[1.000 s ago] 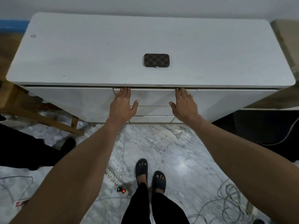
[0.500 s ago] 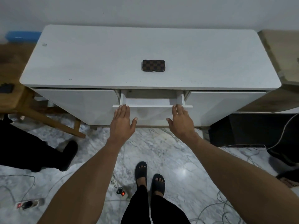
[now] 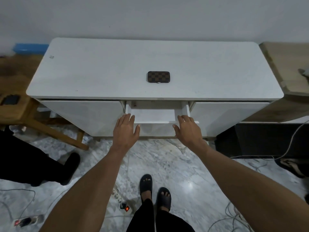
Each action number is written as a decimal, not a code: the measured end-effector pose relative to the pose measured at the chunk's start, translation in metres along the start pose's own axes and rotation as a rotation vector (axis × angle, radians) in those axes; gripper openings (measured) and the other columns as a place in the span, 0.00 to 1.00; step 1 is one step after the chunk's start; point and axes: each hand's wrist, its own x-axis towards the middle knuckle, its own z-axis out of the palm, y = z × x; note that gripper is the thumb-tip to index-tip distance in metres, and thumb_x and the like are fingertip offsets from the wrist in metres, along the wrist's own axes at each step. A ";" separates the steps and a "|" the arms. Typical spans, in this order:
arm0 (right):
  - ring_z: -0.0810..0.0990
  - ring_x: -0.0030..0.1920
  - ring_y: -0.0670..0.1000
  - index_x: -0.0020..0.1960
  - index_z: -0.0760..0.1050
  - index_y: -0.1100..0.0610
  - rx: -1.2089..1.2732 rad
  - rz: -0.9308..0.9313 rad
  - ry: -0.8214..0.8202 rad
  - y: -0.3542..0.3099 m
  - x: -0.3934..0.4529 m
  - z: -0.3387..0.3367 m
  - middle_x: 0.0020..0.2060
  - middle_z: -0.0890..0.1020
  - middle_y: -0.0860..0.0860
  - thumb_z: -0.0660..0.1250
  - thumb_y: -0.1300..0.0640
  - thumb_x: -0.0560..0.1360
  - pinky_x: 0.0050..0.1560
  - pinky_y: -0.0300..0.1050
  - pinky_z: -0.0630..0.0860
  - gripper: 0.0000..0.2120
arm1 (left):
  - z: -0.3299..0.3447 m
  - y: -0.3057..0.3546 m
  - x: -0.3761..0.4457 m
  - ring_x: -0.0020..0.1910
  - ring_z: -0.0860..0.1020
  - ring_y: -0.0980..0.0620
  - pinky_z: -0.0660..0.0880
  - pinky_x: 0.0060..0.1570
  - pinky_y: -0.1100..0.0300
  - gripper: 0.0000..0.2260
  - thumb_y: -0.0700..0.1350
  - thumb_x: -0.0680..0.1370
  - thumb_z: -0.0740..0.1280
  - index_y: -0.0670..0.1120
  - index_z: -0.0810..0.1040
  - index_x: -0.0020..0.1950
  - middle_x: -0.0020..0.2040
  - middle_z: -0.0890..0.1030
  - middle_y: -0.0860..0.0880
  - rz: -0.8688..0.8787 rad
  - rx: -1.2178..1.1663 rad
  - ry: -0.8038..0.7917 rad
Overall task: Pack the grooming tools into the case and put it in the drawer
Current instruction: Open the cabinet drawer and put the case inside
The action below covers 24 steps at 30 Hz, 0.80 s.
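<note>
Far left, a wooden stool [image 3: 25,113] stands beside the white bench [image 3: 100,77], and a dark-clothed leg [image 3: 33,166] of another person rests on the marble floor [image 3: 167,164] below it. A power strip [image 3: 26,221] lies at the lower left and another [image 3: 120,200] lies just left of your sandalled feet [image 3: 155,190].

Your left hand [image 3: 126,131] is spread flat, fingers together and extended, lying over the left end of the drawer [image 3: 153,114] front; it is released, grasping nothing, though you cannot tell from this angle how firmly the fingertips press the top edge. The drawer stands pulled out from the middle of the bench, its white interior showing bare between your hands.

Above it, the checkered brown case [image 3: 158,76] lies closed and flat on the bench top, near the front edge, well apart from both hands and not in the drawer.

Your right hand [image 3: 188,129] mirrors the left at the drawer's right end, fingers loosely curved over the front edge, holding no object.

Further right, a second wooden surface [image 3: 287,64] adjoins the bench, and loose cables [image 3: 234,215] trail over the floor.
</note>
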 end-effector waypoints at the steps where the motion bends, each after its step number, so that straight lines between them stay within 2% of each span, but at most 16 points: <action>1: 0.74 0.64 0.58 0.69 0.70 0.60 0.009 0.004 0.023 -0.002 0.008 -0.006 0.64 0.76 0.57 0.60 0.49 0.82 0.57 0.52 0.75 0.21 | -0.003 -0.001 0.010 0.69 0.76 0.34 0.72 0.70 0.40 0.26 0.54 0.81 0.58 0.36 0.78 0.68 0.68 0.78 0.35 0.003 -0.003 0.018; 5: 0.76 0.61 0.60 0.65 0.73 0.60 0.048 -0.005 0.105 -0.010 0.051 -0.033 0.61 0.77 0.57 0.62 0.52 0.81 0.51 0.53 0.77 0.17 | -0.016 -0.004 0.059 0.70 0.74 0.33 0.72 0.71 0.40 0.23 0.52 0.82 0.61 0.37 0.78 0.68 0.69 0.77 0.35 0.024 -0.026 0.083; 9: 0.74 0.64 0.59 0.69 0.71 0.58 0.075 -0.018 0.139 -0.021 0.106 -0.056 0.65 0.76 0.57 0.61 0.52 0.81 0.56 0.54 0.77 0.19 | -0.024 -0.013 0.110 0.76 0.68 0.34 0.66 0.76 0.39 0.22 0.50 0.82 0.64 0.37 0.76 0.71 0.73 0.74 0.34 0.028 -0.051 0.111; 12: 0.73 0.65 0.58 0.70 0.71 0.58 0.084 -0.030 0.148 -0.030 0.145 -0.065 0.64 0.75 0.56 0.63 0.52 0.80 0.55 0.53 0.76 0.20 | -0.023 -0.023 0.143 0.78 0.65 0.34 0.62 0.78 0.39 0.25 0.52 0.83 0.63 0.38 0.74 0.73 0.76 0.70 0.34 0.029 -0.044 0.088; 15: 0.72 0.65 0.58 0.69 0.70 0.57 0.086 -0.053 0.107 -0.041 0.178 -0.067 0.65 0.75 0.55 0.65 0.50 0.78 0.55 0.53 0.76 0.22 | -0.014 -0.037 0.168 0.80 0.61 0.34 0.57 0.80 0.39 0.30 0.58 0.82 0.57 0.39 0.71 0.76 0.78 0.66 0.34 0.022 -0.005 0.035; 18: 0.69 0.68 0.58 0.73 0.66 0.56 0.064 -0.067 0.020 -0.052 0.204 -0.061 0.70 0.71 0.54 0.67 0.47 0.77 0.61 0.54 0.74 0.28 | -0.004 -0.049 0.179 0.81 0.59 0.34 0.55 0.80 0.39 0.32 0.61 0.82 0.55 0.40 0.68 0.78 0.80 0.64 0.34 0.035 0.024 0.024; 21: 0.66 0.71 0.59 0.74 0.63 0.56 0.004 -0.087 -0.042 -0.060 0.223 -0.051 0.72 0.68 0.53 0.68 0.45 0.75 0.64 0.55 0.72 0.32 | 0.004 -0.053 0.178 0.81 0.60 0.36 0.56 0.80 0.40 0.32 0.62 0.83 0.54 0.41 0.66 0.80 0.80 0.64 0.35 0.052 0.049 0.086; 24: 0.65 0.72 0.59 0.74 0.63 0.54 -0.035 -0.084 -0.072 -0.064 0.231 -0.043 0.71 0.70 0.53 0.68 0.44 0.75 0.62 0.58 0.73 0.33 | 0.009 -0.053 0.177 0.81 0.61 0.38 0.56 0.81 0.42 0.31 0.61 0.84 0.55 0.42 0.66 0.81 0.80 0.64 0.36 0.061 0.097 0.137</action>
